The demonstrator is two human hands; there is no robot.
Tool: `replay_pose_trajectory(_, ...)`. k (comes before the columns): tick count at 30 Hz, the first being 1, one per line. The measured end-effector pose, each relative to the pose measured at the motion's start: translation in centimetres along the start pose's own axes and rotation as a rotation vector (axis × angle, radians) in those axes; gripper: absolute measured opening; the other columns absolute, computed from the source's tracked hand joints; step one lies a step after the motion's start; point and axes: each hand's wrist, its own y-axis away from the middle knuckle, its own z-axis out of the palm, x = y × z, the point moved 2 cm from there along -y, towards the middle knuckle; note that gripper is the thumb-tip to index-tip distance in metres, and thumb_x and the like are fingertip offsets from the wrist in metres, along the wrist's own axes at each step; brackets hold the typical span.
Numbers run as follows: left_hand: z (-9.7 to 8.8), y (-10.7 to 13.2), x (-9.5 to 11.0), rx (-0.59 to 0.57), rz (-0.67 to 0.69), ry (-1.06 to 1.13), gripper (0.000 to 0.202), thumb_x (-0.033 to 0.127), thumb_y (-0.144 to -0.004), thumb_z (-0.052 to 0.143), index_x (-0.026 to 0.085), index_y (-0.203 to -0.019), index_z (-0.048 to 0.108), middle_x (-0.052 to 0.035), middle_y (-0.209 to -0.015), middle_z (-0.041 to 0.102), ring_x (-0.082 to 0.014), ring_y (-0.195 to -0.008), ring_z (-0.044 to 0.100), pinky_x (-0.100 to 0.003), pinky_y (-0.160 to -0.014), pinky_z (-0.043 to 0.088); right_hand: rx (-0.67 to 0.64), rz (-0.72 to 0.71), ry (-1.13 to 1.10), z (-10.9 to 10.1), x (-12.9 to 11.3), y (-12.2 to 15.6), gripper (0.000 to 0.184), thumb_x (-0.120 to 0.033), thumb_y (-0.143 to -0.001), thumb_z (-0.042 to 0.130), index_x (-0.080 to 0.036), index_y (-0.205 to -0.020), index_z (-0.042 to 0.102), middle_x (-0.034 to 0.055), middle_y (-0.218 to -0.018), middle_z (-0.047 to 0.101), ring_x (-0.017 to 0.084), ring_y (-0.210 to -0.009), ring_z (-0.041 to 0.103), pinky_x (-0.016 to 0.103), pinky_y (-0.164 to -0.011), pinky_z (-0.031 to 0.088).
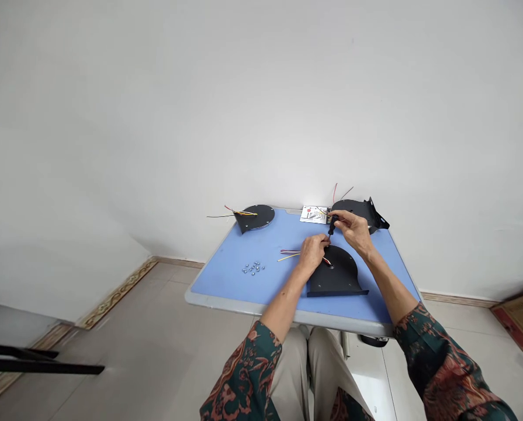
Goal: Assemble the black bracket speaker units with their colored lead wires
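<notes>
My right hand [353, 230] is closed on the black handle of a screwdriver [333, 224], which points down at the far edge of a black metal plate [338, 275]. My left hand [312, 251] is closed by the screwdriver's tip, its fingertips at the plate's far edge; whatever they pinch is too small to make out. The plate lies flat, rounded at the far side, with a straight lip toward me. Red, white and yellow wires [290, 255] come from its middle and pass under my left hand. To the left, several small silvery screws [253, 268] lie loose.
The blue table [226, 280] stands against a white wall. At its back left lies a second black plate with wires [261, 217]; a third, with a bracket [369, 213], is back right. Beside that lies a printed card [312, 214]. A cardboard box [519, 318] is on the floor at right.
</notes>
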Motion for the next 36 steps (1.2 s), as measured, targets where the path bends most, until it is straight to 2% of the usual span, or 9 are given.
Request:
replay_pose_trajectory(4, -0.1, 0.0, 0.1, 0.014, -0.020, -0.048, 0.017, 0.015, -0.094, 0.057, 0.020, -0.086, 0.072, -0.0037, -0.090, 0.078, -0.0187, -0.088, 0.070, -0.026, -0.083, 0.047, -0.031, -0.033, -0.049, 0.3, -1.3, 0.3, 0.035, -0.024, -0.087, 0.057, -0.023, -0.119, 0.072, 0.0051, -0.106, 0.078, 0.023, -0.101, 0.072, 0.038, -0.093, 0.056)
replay_pose_trajectory(8, -0.2, 0.1, 0.4, 0.011, -0.022, -0.076, 0.015, 0.015, -0.093, 0.058, 0.020, -0.091, 0.073, -0.0047, -0.091, 0.078, -0.0199, -0.089, 0.071, -0.027, -0.084, 0.047, -0.003, -0.035, 0.034, 0.3, -2.0, 0.4, 0.027, -0.035, -0.085, 0.067, -0.023, -0.108, 0.074, 0.0049, -0.102, 0.077, 0.021, -0.087, 0.071, 0.036, -0.085, 0.058)
replay_pose_trajectory(13, -0.4, 0.2, 0.5, 0.004, -0.030, -0.061, 0.017, 0.017, -0.094, 0.059, 0.022, -0.094, 0.075, -0.0041, -0.094, 0.078, -0.0203, -0.092, 0.071, -0.027, -0.085, 0.047, -0.043, -0.059, 0.030, 0.3, -1.5, 0.3, 0.022, -0.025, -0.087, 0.059, -0.022, -0.104, 0.072, 0.0028, -0.089, 0.074, 0.019, -0.079, 0.069, 0.035, -0.083, 0.058)
replay_pose_trajectory(18, -0.2, 0.1, 0.4, -0.005, -0.037, -0.082, 0.018, 0.018, -0.094, 0.058, 0.022, -0.093, 0.075, -0.0043, -0.093, 0.078, -0.0200, -0.090, 0.070, -0.027, -0.084, 0.047, -0.064, -0.058, -0.108, 0.6, -1.2, 0.6, 0.034, -0.025, -0.090, 0.055, -0.023, -0.124, 0.063, 0.0059, -0.110, 0.073, 0.018, -0.087, 0.072, 0.036, -0.087, 0.059)
replay_pose_trajectory(23, -0.2, 0.2, 0.4, 0.025, -0.022, -0.101, 0.012, 0.020, -0.093, 0.062, 0.020, -0.087, 0.072, -0.0049, -0.088, 0.077, -0.0201, -0.087, 0.070, -0.027, -0.080, 0.046, 0.101, -0.046, 0.090, 0.3, -0.7, 0.4, 0.026, -0.038, -0.082, 0.072, -0.021, -0.102, 0.072, 0.0063, -0.092, 0.072, 0.021, -0.083, 0.068, 0.036, -0.077, 0.058)
replay_pose_trajectory(26, -0.3, 0.3, 0.5, 0.036, -0.008, -0.090, 0.010, 0.020, -0.093, 0.064, 0.020, -0.086, 0.070, -0.0033, -0.085, 0.076, -0.0188, -0.083, 0.069, -0.026, -0.078, 0.044, 0.056, -0.032, 0.026, 0.2, -0.5, 0.3, 0.026, -0.041, -0.083, 0.070, -0.021, -0.098, 0.074, 0.0051, -0.086, 0.070, 0.020, -0.078, 0.066, 0.035, -0.072, 0.057)
replay_pose_trajectory(30, -0.4, 0.4, 0.7, 0.032, 0.020, -0.069, 0.010, 0.019, -0.093, 0.063, 0.020, -0.085, 0.068, -0.0023, -0.084, 0.075, -0.0180, -0.082, 0.068, -0.025, -0.076, 0.043, -0.014, -0.027, -0.011, 0.3, -0.9, 0.4, 0.029, -0.040, -0.086, 0.068, -0.021, -0.108, 0.074, 0.0041, -0.092, 0.070, 0.019, -0.082, 0.065, 0.032, -0.074, 0.055)
replay_pose_trajectory(33, -0.4, 0.4, 0.6, 0.028, 0.015, -0.058, 0.010, 0.020, -0.093, 0.064, 0.020, -0.084, 0.068, -0.0021, -0.084, 0.075, -0.0181, -0.082, 0.068, -0.026, -0.077, 0.045, -0.014, -0.026, 0.007, 0.3, -1.1, 0.3, 0.029, -0.039, -0.084, 0.071, -0.020, -0.106, 0.073, 0.0031, -0.088, 0.069, 0.018, -0.079, 0.064, 0.032, -0.074, 0.054)
replay_pose_trajectory(36, -0.3, 0.3, 0.4, 0.002, 0.008, -0.037, 0.006, 0.016, -0.090, 0.066, 0.020, -0.089, 0.069, -0.0024, -0.090, 0.077, -0.0182, -0.087, 0.070, -0.026, -0.082, 0.047, 0.007, -0.023, -0.013, 0.3, -0.7, 0.3, 0.025, -0.031, -0.084, 0.068, -0.021, -0.106, 0.073, 0.0030, -0.086, 0.071, 0.020, -0.082, 0.067, 0.035, -0.081, 0.055)
